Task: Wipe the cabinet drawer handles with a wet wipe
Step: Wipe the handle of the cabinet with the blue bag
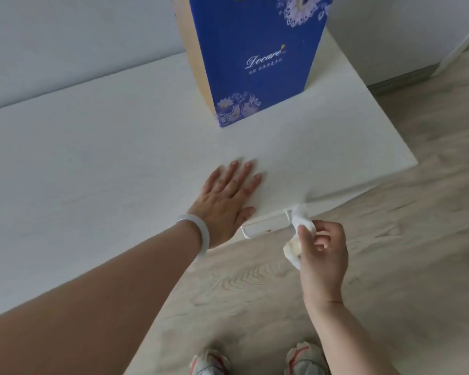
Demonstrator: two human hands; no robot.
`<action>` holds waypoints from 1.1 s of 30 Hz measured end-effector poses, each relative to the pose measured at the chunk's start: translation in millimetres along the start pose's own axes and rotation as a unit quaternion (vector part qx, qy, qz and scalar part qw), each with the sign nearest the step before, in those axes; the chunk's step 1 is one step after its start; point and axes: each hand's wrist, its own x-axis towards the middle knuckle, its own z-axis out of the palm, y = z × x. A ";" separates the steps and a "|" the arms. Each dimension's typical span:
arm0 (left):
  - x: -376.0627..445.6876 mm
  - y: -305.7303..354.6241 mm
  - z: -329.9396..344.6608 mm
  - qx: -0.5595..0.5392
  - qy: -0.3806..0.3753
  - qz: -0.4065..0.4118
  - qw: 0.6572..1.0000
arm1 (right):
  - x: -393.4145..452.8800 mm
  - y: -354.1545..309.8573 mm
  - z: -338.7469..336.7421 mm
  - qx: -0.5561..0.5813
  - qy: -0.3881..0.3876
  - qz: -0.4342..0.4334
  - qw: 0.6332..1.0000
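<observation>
Cabinet (pixel 119 158) top carries blue box (pixel 255 50); left hand (pixel 225 198) flat on it, fingers straight. Drawer handle (pixel 266 226) below front edge; right hand (pixel 322 253) pinches wet wipe (pixel 301 226) against its right end. Next, probably: sweep leftward along bar.

A tall blue floral box (pixel 257 55) stands upright on the white cabinet top (pixel 92 147); wood-grain floor (pixel 417 212) below.
</observation>
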 end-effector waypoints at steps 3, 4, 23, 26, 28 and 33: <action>1.2 -4.7 12.9 0.027 0.030 0.021 0.999 | 6.1 24.0 13.4 -0.001 0.015 -0.027 1.000; 1.1 -5.5 14.6 0.025 0.034 0.023 0.999 | 7.1 29.1 18.2 -0.001 0.019 -0.024 1.000; 2.9 -5.2 14.8 0.008 0.048 0.025 0.998 | 9.3 30.2 65.1 0.194 0.081 0.224 0.952; 2.2 -5.5 14.9 0.010 0.048 0.026 0.998 | -9.8 30.7 78.2 0.244 0.070 0.287 0.924; 2.2 -5.7 14.8 0.010 0.048 0.027 0.998 | -28.0 32.6 90.0 0.261 0.046 0.314 0.912; 2.2 -5.3 14.0 0.008 0.049 0.028 0.998 | -17.2 37.5 84.0 0.235 0.038 0.306 0.922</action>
